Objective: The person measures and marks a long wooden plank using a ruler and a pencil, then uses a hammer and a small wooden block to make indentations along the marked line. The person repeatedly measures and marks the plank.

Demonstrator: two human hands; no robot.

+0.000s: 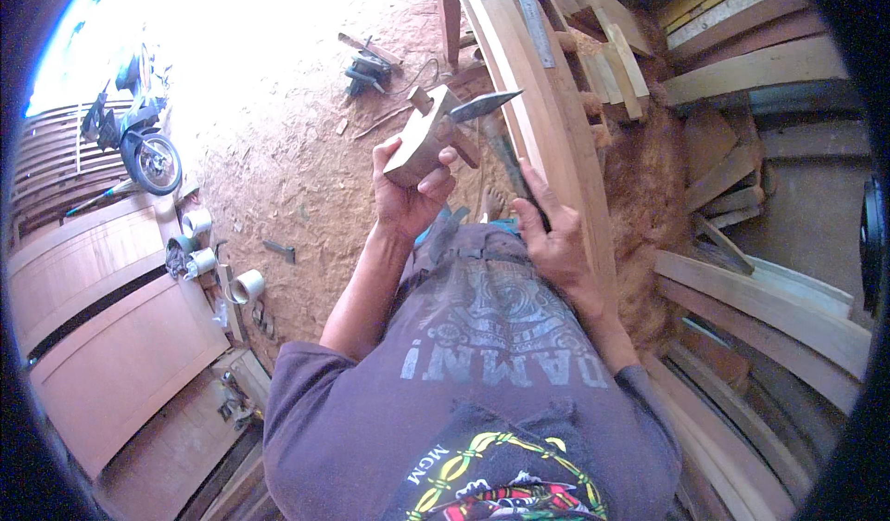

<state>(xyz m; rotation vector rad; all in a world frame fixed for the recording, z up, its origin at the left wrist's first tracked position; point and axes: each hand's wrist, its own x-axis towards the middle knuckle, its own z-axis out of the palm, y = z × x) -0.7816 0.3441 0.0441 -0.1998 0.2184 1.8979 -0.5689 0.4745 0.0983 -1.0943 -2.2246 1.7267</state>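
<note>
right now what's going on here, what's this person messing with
A person stands in a woodworking yard with sawdust on the ground. Their left hand holds up a wooden hand plane body with a metal blade sticking out of it. Their right hand grips a dark tool handle raised toward the plane; its head is hard to make out. A long curved wooden board lies just beside the hands. A motorbike is parked farther off.

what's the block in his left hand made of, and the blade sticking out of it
The hand plane body in the left hand looks like bare, unpainted wood: tan, matte, with squared faces. The blade appears to be metal: thin, flat, grey with a dull sheen. The right hand grips a dark tool handle, material unclear.
</note>
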